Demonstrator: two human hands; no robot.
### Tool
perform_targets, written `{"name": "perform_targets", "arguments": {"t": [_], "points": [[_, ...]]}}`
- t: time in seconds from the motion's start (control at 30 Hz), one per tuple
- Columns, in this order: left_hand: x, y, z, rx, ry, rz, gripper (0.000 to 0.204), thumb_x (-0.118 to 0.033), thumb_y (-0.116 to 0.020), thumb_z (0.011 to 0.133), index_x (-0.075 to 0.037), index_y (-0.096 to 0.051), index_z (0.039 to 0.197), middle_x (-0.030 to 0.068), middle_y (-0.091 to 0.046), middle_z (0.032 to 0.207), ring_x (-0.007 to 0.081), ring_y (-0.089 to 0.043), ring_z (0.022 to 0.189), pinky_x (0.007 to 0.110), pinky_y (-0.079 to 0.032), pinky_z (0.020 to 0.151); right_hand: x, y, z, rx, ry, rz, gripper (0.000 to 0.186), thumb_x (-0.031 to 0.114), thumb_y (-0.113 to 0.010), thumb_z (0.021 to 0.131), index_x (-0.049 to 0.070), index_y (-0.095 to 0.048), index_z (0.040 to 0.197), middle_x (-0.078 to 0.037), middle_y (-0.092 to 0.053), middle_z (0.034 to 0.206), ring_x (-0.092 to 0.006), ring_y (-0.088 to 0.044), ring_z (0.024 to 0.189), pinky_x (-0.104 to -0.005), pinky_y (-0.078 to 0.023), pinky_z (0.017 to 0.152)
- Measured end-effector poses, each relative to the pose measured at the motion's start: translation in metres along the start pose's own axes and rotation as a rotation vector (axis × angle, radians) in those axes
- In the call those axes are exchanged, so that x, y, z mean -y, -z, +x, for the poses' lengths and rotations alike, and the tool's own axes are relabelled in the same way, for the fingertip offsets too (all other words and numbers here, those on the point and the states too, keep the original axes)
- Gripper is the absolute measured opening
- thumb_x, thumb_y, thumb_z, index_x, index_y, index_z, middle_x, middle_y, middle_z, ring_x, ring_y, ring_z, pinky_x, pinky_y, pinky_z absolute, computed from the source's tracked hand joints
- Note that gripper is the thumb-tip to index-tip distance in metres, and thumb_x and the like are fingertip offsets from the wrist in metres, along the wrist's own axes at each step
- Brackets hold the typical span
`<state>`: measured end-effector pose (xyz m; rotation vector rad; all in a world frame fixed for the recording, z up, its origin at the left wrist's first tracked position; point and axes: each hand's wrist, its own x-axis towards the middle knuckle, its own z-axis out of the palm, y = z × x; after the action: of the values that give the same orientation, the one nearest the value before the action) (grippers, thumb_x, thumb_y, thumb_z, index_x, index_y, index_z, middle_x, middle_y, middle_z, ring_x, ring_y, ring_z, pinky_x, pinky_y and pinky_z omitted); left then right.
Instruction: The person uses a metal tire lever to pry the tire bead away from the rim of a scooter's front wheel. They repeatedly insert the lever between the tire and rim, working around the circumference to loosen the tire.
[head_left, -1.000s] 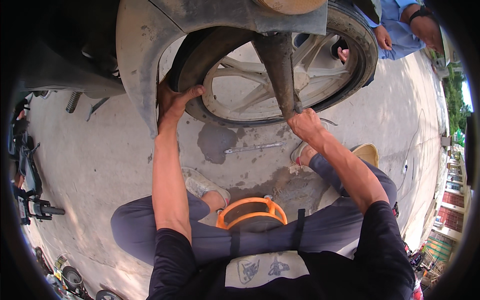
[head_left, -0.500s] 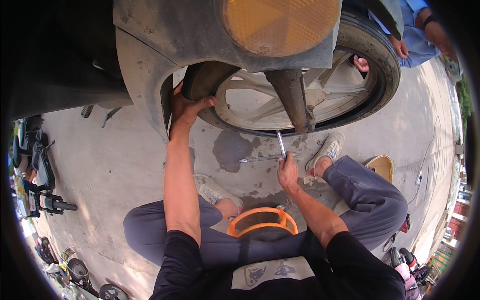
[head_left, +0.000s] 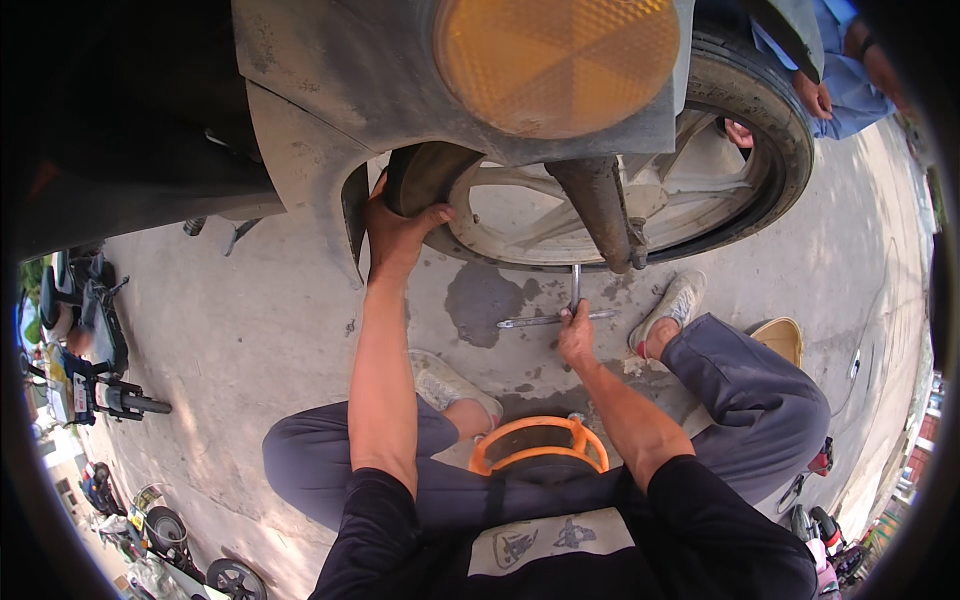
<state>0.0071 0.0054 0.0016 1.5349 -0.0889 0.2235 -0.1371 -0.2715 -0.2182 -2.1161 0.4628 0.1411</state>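
One silver lever sits in my right hand, fingers curled round it, its tip at the near edge of the tire. My left hand touches the tire, thumb spread; with fingers partly hidden, I can't tell its grip.

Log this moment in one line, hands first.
Left hand: on tire | Right hand: holding metal bar, tip at tire's edge | Ground: second metal bar
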Motion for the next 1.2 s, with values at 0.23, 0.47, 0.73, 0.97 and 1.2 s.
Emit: {"name": "perform_targets", "arguments": {"t": [0.23, 0.47, 0.73, 0.97, 1.2], "points": [[0.096, -0.017, -0.074, -0.142, 0.149, -0.052, 0.072, -0.043, -0.073, 0.085, 0.002, -0.045, 0.134, 0.0118, -0.047, 0.138, 0.0185, -0.044, 0.126, 0.034, -0.035, 0.105, -0.008, 0.010, 0.006, -0.058, -0.094, 0.038, 0.017, 0.020, -0.053, 0.096, 0.007, -0.042, 0.100, -0.017, -0.056, 0.079, -0.0364, -0.050, 0.069, -0.0432, -0.046, 0.068], [0.095, -0.027, -0.083, -0.132, 0.370, -0.125, 0.066, -0.036, -0.067, 0.091, 0.001, -0.039, 0.139, 0.0124, -0.052, 0.134, 0.0211, -0.046, 0.125, 0.036, -0.034, 0.107, 0.001, 0.020, 0.011, 0.103, -0.138, -0.318, 0.022, 0.024, -0.055, 0.094, 0.006, -0.045, 0.100, -0.018, -0.063, 0.083, -0.0435, -0.059, 0.077, -0.0465, -0.048, 0.070], [0.024, -0.023, -0.041, -0.311, -0.059, 0.163, 0.074, -0.040, -0.077, 0.082, 0.001, -0.045, 0.134, 0.0098, -0.058, 0.123, 0.0203, -0.052, 0.115, 0.031, -0.036, 0.102, 0.110, -0.015, -0.034, 0.624, -0.263, 0.187, 0.023, 0.019, -0.061, 0.094, 0.003, -0.047, 0.104, -0.011, -0.061, 0.083, -0.0202, -0.063, 0.075, -0.0399, -0.057, 0.067], [0.064, 0.017, -0.041, -0.003, 0.237, -0.334, 0.055, -0.017, -0.078, 0.070, 0.001, -0.059, 0.119, 0.0065, -0.066, 0.107, 0.0155, -0.058, 0.100, 0.030, -0.043, 0.092, 0.192, 0.004, -0.051, 0.952, -0.299, 0.464, 0.014, 0.015, -0.056, 0.098, 0.006, -0.049, 0.105, -0.005, -0.061, 0.085, -0.0165, -0.062, 0.079, -0.0377, -0.056, 0.070], [0.020, 0.007, -0.009, 0.048, 0.128, -0.131, 0.050, -0.012, -0.078, 0.070, 0.002, -0.062, 0.116, 0.0077, -0.068, 0.104, 0.0160, -0.061, 0.095, 0.030, -0.045, 0.092, 0.166, -0.038, -0.028, 0.585, 0.248, 0.061, 0.019, 0.011, -0.060, 0.093, 0.003, -0.048, 0.104, -0.013, -0.065, 0.083, -0.0241, -0.065, 0.078, -0.0373, -0.051, 0.070]]}}
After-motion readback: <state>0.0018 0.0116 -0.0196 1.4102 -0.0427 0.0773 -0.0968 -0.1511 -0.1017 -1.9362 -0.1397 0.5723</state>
